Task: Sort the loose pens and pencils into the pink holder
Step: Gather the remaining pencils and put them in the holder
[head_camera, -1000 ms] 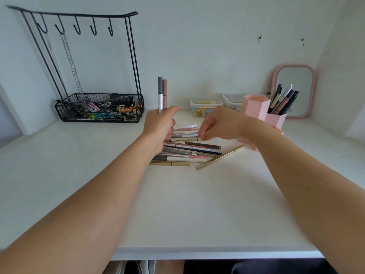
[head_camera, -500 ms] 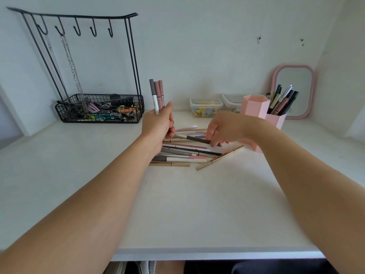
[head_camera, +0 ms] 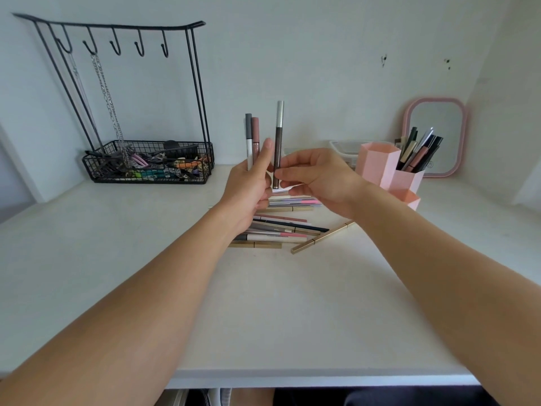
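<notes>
My left hand (head_camera: pixel 251 183) holds two upright pens, a grey-and-white one (head_camera: pixel 248 136) and a mauve one (head_camera: pixel 255 133), above the desk. My right hand (head_camera: pixel 316 177) pinches a brown pen with a silver cap (head_camera: pixel 278 142) and holds it upright beside the left hand's thumb. A pile of loose pens and pencils (head_camera: pixel 281 227) lies on the white desk beneath both hands. The pink hexagonal holder (head_camera: pixel 377 162) stands to the right, with several pens (head_camera: pixel 418 153) in its rear compartment.
A black wire rack with hooks and a basket of clips (head_camera: pixel 146 162) stands at the back left. A pink-framed mirror (head_camera: pixel 433 136) leans on the wall behind the holder. Clear plastic boxes (head_camera: pixel 342 148) sit at the back. The desk's front edge (head_camera: pixel 292 376) is near me.
My right hand has lifted a brown, silver-capped pen off the pile and brought it upright next to my left hand, which rose slightly with its two pens.
</notes>
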The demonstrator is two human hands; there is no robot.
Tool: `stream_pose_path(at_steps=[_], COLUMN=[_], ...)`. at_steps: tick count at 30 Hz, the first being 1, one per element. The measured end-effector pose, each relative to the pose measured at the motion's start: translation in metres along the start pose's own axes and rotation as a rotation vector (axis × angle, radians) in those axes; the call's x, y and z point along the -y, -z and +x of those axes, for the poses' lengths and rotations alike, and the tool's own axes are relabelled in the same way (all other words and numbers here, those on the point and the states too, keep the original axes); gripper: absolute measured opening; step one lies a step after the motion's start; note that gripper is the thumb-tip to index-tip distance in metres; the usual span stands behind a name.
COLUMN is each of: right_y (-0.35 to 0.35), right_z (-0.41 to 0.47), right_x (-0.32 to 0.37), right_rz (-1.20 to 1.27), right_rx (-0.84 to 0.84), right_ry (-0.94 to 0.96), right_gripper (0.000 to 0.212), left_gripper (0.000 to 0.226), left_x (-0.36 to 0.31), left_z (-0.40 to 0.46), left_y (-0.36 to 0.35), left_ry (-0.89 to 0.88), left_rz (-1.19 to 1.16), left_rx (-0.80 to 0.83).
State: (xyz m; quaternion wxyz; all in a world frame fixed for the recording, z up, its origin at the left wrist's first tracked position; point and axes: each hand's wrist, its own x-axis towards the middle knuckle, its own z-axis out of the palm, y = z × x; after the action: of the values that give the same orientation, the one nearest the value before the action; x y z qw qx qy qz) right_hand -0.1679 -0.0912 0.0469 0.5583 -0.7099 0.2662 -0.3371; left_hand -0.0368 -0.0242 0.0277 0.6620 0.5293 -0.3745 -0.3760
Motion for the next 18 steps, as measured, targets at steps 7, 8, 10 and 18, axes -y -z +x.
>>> stream_pose_path(at_steps=[7,8,10,18], right_y=[-0.014,-0.015,-0.017,-0.023], right_z=[-0.003,-0.004,-0.004,-0.003], right_x=[-0.01,-0.011,-0.012,-0.019], right_rz=[0.025,0.034,0.057,0.128], right_rx=[-0.053,-0.061,-0.071,-0.135], right_ry=[0.051,0.06,0.07,0.047], right_gripper=[0.017,0.015,0.012,0.015], left_gripper=[0.041,0.038,0.03,0.023], left_x=[0.009,0.01,0.011,0.012], left_z=[0.003,0.004,0.005,0.006], left_y=[-0.001,-0.001,0.0,0.001], left_ry=[-0.07,-0.074,-0.081,-0.134], left_rz=[0.096,0.106,0.115,0.204], left_rx=[-0.013,-0.022,-0.033,-0.079])
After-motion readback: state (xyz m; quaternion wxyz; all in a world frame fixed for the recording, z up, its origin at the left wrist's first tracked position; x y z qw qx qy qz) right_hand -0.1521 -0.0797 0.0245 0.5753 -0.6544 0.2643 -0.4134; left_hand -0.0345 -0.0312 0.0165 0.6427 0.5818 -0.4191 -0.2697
